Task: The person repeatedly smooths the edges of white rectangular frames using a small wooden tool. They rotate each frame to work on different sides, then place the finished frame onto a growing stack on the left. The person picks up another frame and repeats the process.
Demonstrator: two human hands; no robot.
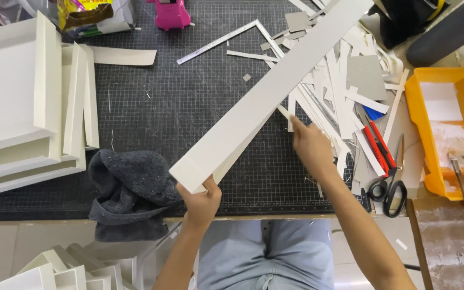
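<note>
Left hand (200, 201) clamps the near end of a long white board (275, 88), right hand (310, 147) pinches its underside edge, far end runs out of frame.

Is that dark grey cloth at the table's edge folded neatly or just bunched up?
Bunched up. The grey cloth lies crumpled in loose folds and hangs over the table edge, just beside the left hand.
</note>
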